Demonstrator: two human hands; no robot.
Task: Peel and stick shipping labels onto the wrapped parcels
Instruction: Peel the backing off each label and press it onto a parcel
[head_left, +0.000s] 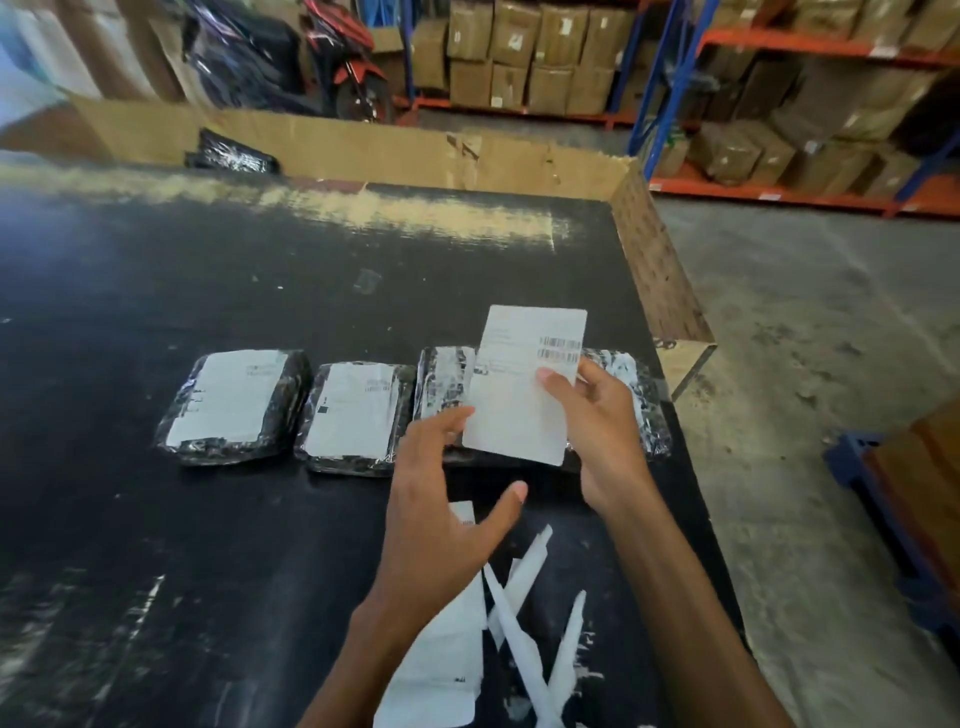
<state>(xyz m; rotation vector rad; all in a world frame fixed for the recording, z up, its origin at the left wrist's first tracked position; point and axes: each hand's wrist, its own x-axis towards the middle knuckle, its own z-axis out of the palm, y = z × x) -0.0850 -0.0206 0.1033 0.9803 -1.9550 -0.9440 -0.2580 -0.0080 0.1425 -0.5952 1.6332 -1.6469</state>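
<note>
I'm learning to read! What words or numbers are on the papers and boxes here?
No text here is sharp enough to read.
Held label, in the right hand: barcodes and print, blurred.
Left parcel's label: smudged print, unreadable.
Middle parcel's label: unreadable.
Shelf cartons: stickers too small.

The label print is too blurred to read; it hides much of the third parcel.
</note>
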